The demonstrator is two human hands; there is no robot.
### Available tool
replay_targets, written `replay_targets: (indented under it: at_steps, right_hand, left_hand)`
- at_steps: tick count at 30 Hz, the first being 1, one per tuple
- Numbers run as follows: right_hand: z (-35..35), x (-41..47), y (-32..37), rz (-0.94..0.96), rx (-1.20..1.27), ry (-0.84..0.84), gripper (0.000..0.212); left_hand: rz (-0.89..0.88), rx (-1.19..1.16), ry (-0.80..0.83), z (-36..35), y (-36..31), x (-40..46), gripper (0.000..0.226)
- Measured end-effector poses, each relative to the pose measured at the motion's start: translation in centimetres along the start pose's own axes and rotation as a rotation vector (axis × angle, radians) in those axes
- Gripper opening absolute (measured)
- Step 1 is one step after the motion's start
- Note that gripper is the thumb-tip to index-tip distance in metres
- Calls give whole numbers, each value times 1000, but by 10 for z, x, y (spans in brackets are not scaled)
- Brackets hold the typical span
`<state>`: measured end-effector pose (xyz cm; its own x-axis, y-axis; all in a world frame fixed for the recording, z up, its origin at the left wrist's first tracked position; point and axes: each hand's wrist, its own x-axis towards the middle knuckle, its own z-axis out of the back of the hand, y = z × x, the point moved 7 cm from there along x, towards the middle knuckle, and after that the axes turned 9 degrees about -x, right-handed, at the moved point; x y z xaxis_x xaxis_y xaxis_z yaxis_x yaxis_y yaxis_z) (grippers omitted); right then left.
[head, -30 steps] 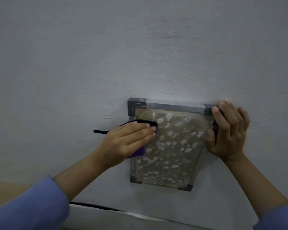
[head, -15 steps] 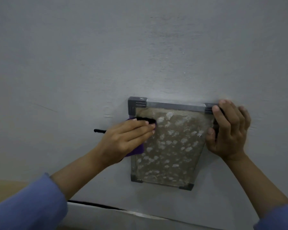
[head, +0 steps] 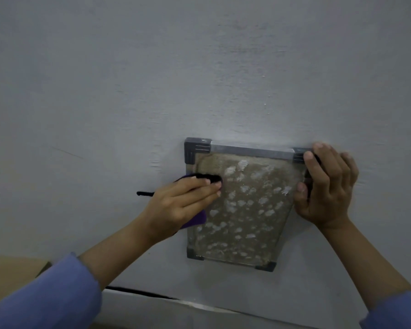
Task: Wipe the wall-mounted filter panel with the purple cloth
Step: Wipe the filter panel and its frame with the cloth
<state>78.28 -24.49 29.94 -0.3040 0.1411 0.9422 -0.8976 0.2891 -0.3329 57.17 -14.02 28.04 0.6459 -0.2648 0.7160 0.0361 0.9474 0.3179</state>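
Currently: filter panel (head: 242,210) is hanging on the wall (head: 199,67).
Left hand (head: 176,205) is pressing the purple cloth (head: 195,218) flat-fingered against the panel's left edge; right hand (head: 328,186) is gripping its upper-right corner.

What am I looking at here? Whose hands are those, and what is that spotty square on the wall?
The picture comes from a camera worn on a person's head, so you see their own two hands reaching out. The spotty square is a filter panel in a grey frame, set against the wall. It is covered in pale blotches. The left hand presses a purple cloth with a black edge flat against the panel's left side to wipe it. The right hand curls around the panel's upper right corner, probably to steady it. Both arms wear blue sleeves.
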Motion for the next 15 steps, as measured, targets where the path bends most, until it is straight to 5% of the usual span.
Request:
replay_targets:
  at_steps: [3,8,15]
  right_hand:
    - [1,0,1,-1,-9,3,46]
    - [1,1,1,1,-14,-4,45]
    - [1,1,1,1,-5,-10,44]
  left_hand:
    - [-9,10,61,2,-5,-6,30]
    - [29,86,-108,22,7,18,27]
    - [7,33,-38,5,5,2,26]
